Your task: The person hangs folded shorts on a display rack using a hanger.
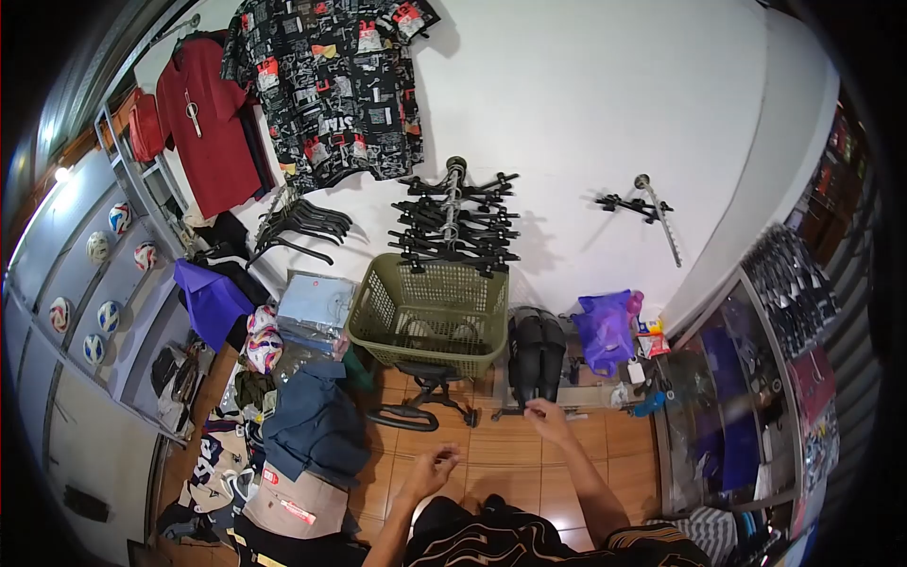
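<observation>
My left hand [433,471] is raised over the wooden floor, fingers curled, with nothing I can make out in it. It is nearest to the blue-grey folded garment [316,425] on the pile at the left and to a black hanger [403,418] low in front of the basket. My right hand [548,418] is just below the black leg-shaped forms [538,364]; its fingers are bent, and whether it touches them is unclear. An olive plastic basket [430,357] stands beyond both hands, with little inside it.
Clip hangers [455,227] hang on a wall rod above the basket. A purple bag [605,331] lies right of the forms. Clothes [293,501] are piled at the left, and a glass cabinet [727,416] stands at the right.
</observation>
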